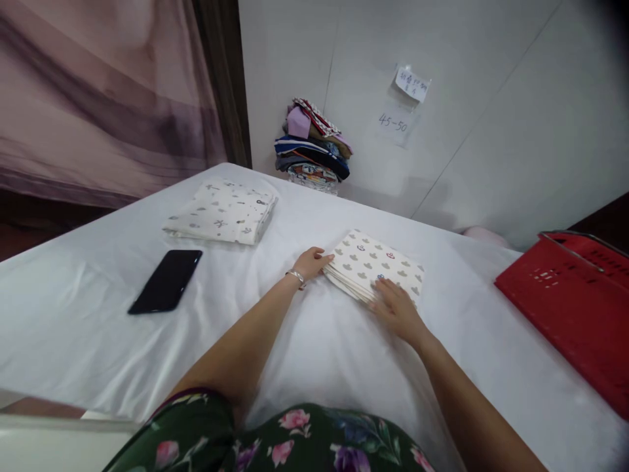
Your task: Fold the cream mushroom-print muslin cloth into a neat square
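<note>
A folded cream cloth (376, 259) with grey cloud-like prints and a few small coloured motifs lies in front of me, its stacked layers showing along the near edge. At its left corner, my left hand (312, 263), with a silver bracelet on the wrist, has its fingers closed on the cloth's edge. My right hand (396, 311) rests on the near right part, fingers stretched over the top and thumb by the edge. Farther left lies another folded white cloth (221, 211) with grey prints, touched by neither hand.
A black phone (166, 282) lies on the white-covered table (98, 334) at left. A red plastic basket (565, 295) stands at the right edge. Behind the table is a stack of folded clothes (313, 147) against the wall, with paper notes (411, 84) above. A pinkish curtain (108, 98) hangs at left.
</note>
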A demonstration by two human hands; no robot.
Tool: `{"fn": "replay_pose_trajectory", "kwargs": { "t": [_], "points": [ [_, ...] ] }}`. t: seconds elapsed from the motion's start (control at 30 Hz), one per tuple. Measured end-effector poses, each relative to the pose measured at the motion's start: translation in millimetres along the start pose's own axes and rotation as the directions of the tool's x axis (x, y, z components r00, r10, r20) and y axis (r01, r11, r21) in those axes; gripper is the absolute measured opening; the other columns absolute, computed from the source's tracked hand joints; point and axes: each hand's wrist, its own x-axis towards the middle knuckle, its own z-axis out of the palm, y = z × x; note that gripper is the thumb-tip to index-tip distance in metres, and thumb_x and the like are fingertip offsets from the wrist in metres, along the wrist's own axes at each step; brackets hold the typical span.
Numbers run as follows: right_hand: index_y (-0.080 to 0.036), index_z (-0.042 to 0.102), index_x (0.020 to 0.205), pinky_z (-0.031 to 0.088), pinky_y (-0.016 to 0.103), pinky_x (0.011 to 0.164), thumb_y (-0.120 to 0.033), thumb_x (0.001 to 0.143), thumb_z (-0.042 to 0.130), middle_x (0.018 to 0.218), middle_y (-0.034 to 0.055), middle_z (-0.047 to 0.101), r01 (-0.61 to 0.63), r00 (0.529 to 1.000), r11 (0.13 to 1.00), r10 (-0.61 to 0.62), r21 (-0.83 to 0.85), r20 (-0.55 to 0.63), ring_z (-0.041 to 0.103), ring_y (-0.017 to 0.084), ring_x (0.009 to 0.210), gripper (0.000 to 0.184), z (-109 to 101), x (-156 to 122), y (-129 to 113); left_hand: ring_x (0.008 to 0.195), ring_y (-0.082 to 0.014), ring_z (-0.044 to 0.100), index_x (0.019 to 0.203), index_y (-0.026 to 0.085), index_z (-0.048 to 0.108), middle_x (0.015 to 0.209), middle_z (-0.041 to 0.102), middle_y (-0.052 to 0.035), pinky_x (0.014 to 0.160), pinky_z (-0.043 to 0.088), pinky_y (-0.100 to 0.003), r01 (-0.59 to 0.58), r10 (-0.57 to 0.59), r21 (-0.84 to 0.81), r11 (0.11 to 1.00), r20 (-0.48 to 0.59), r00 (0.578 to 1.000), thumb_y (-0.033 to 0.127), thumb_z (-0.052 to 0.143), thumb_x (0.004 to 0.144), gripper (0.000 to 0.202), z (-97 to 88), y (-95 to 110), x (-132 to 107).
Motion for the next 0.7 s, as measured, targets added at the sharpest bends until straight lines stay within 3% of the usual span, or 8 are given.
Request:
{"fn": "replay_pose_trajectory", "kwargs": {
  "t": [0.17,0.3,0.37,0.53,0.7],
  "points": [
    [-0.023,0.059,0.108,0.038,0.036,0.090,-0.036,0.084,0.048,0.110,0.0054,0.058,0.113,0.988,0.988,-0.101,0.101,-0.116,0.048,0.022,0.105,0.030,-7,34,-28,0.068,-0.0133,0.061,0.099,0.017,0.057,0.095,0.064,-0.0062,0.056,0.044,-0.022,-0.001,0.017,0.111,0.994,-0.145,0.989,0.051,0.063,0.067,0.047,-8.1,1,-4],
    [-0.022,0.063,0.095,0.039,0.031,0.082,-0.033,0.082,0.051,0.092,0.0053,0.059,0.132,0.988,0.988,-0.124,0.079,-0.093,0.051,0.020,0.092,0.021,6,56,-38,0.058,-0.0121,0.060,0.080,0.017,0.061,0.075,0.066,-0.0026,0.055,0.042,-0.022,0.004,0.016,0.183,0.983,-0.105,0.994,0.042,0.059,0.072,0.026,1.9,3,-20],
    [-0.022,0.064,0.091,0.039,0.030,0.079,-0.032,0.083,0.050,0.088,0.0050,0.058,0.118,0.990,0.989,-0.110,0.086,-0.090,0.051,0.019,0.088,0.020,12,61,-37,0.051,-0.0103,0.058,0.079,0.017,0.061,0.071,0.065,-0.0007,0.052,0.042,-0.021,0.026,-0.015,0.156,0.987,-0.071,0.997,0.036,0.058,0.074,0.019,10.5,4,-30],
    [-0.021,0.065,0.087,0.039,0.027,0.075,-0.030,0.085,0.045,0.083,0.0039,0.057,0.102,0.988,0.972,-0.075,0.211,-0.131,0.052,0.017,0.083,0.022,21,63,-28,0.046,-0.0086,0.057,0.076,0.016,0.058,0.067,0.064,0.0003,0.048,0.041,-0.020,0.098,-0.090,0.059,0.993,-0.125,0.988,0.031,0.055,0.075,0.015,25.4,3,-46],
    [-0.021,0.065,0.086,0.040,0.028,0.072,-0.030,0.084,0.045,0.081,0.0032,0.058,0.133,0.976,0.950,-0.077,0.283,-0.201,0.053,0.017,0.081,0.022,26,63,-24,0.040,-0.0071,0.052,0.074,0.015,0.058,0.063,0.061,0.0008,0.040,0.036,-0.018,0.152,-0.156,-0.097,0.984,-0.034,0.987,0.029,0.057,0.074,0.014,34.8,8,-52]
  ]
}}
